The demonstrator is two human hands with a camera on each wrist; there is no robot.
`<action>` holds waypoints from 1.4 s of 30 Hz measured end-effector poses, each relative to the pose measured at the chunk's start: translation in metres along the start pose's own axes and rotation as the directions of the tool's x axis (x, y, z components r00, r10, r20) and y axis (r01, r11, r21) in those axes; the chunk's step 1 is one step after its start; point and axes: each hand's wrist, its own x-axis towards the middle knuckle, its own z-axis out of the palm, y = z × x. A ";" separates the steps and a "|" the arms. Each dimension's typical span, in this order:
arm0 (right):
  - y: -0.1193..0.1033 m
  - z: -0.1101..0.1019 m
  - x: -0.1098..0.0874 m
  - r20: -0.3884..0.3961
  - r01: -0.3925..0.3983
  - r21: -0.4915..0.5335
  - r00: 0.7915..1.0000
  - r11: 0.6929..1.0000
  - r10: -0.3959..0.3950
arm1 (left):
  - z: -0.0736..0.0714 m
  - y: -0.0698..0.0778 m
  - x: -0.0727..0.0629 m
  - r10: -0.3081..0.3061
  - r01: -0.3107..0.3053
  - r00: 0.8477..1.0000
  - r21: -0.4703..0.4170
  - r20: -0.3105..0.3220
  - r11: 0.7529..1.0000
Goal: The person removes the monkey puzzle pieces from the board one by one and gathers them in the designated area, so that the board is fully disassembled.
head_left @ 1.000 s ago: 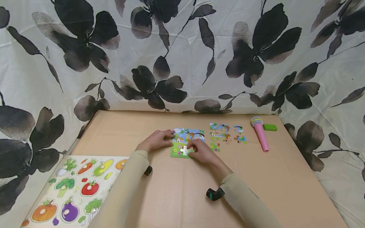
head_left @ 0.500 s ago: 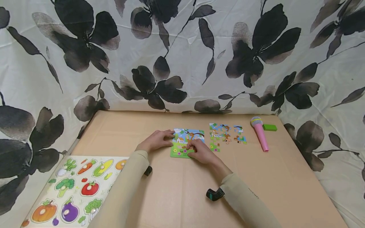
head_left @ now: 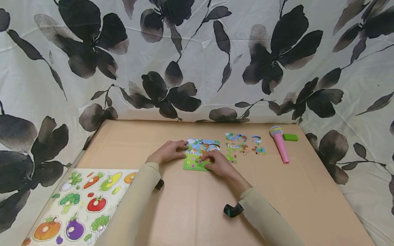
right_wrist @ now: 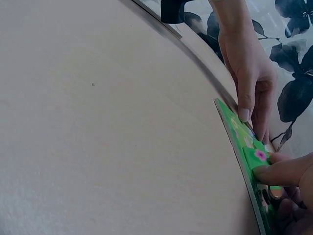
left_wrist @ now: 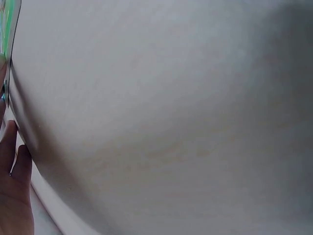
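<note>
A small puzzle board [head_left: 191,167] with a house, a tree and green grass lies near the middle of the table. My left hand [head_left: 167,152] rests at its left edge, fingers extended; in the right wrist view the thumb touches the board's face. Over the lower part, my right hand [head_left: 220,164] pinches a green puzzle piece with a pink flower [right_wrist: 259,155] between thumb and fingers. That piece sits slightly raised over the board in the right wrist view. The right hand hides the board's lower right.
Several loose puzzle pieces [head_left: 233,146] lie in rows right of the board. Beyond them are a pink toy microphone [head_left: 280,145] and a green block [head_left: 290,137]. A vegetable picture board [head_left: 83,201] lies at front left. A floral cloth [head_left: 212,68] hangs behind the table.
The bright white, piece-shaped patch by my right fingertips one second ago is gone; green with flowers shows there now. My right hand has barely shifted and my left hand stays put.
</note>
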 end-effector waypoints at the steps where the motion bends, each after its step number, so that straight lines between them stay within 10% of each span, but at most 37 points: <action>1: 0.001 0.000 0.000 -0.001 -0.005 0.004 1.000 1.000 0.005 | 0.000 0.000 0.000 0.000 0.000 1.000 -0.002 0.001 1.000; 16: 0.006 -0.010 -0.006 0.031 -0.118 0.209 0.993 0.971 0.114 | -0.001 0.003 -0.003 -0.001 0.001 1.000 0.003 -0.001 1.000; 30: 0.017 -0.020 -0.013 0.001 -0.189 0.475 0.977 0.859 0.214 | -0.002 0.002 -0.002 -0.012 0.011 1.000 0.018 0.007 1.000; 42: 0.034 -0.038 -0.031 -0.065 -0.243 0.475 0.949 0.846 0.310 | 0.000 0.001 0.000 -0.011 0.011 1.000 0.018 0.007 1.000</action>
